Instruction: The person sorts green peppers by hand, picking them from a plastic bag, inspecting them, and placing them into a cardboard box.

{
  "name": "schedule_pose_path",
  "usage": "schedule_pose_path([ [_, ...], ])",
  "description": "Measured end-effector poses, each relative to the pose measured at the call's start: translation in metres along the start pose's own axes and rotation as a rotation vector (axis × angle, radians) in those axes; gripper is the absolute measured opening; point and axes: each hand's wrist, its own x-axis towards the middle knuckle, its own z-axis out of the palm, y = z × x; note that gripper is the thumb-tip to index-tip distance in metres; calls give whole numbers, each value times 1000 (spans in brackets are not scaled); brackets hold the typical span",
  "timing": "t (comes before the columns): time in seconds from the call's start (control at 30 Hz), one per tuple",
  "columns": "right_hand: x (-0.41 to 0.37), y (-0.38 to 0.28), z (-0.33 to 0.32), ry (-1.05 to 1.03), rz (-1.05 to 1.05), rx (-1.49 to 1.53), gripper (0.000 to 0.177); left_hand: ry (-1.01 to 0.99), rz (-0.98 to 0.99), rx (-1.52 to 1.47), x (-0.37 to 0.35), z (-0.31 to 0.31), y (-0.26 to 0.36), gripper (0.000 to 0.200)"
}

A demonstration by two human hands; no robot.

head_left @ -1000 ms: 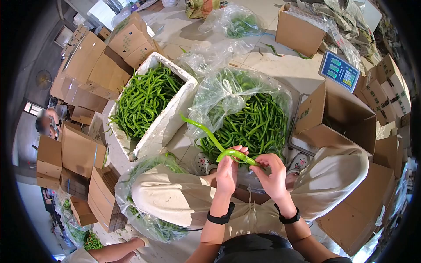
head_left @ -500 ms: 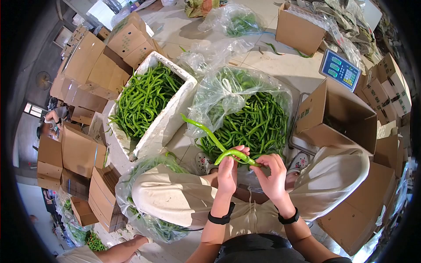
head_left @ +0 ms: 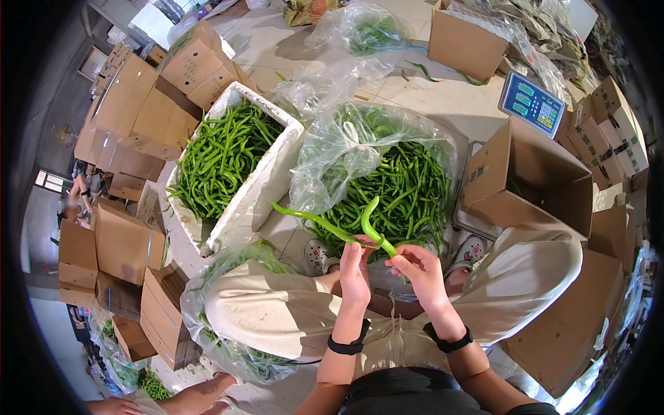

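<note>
My left hand [head_left: 355,277] holds one pepper [head_left: 311,216] toward ten o'clock; my right hand [head_left: 423,277] lightly pinches a second pepper [head_left: 369,220] toward eleven.

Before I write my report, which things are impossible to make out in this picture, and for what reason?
All in the head view:
- Scale digits: too small.
- White box bottom: hidden by the piled peppers.
- Left hand: some fingers hidden by held peppers.
- Far person: small, blurred, partly behind cartons.
- Near person's leg: rest of body cut off by bottom edge.
</note>
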Motion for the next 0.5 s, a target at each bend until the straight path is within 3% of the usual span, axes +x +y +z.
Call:
schedule_pose_path([
  [0.17,2,0,2,-22,187,200,19,105,27,79,-1,5,-1,27],
  [0.27,2,7,5,97,60,15,18,209,58,230,-3,10,-2,29],
  [0.37,2,5,8,224,-241,-393,19,219,95,250,-5,11,-3,28],
  [0.5,13,12,-4,270,-147,-58,18,7,71,153,-5,15,3,27],
])
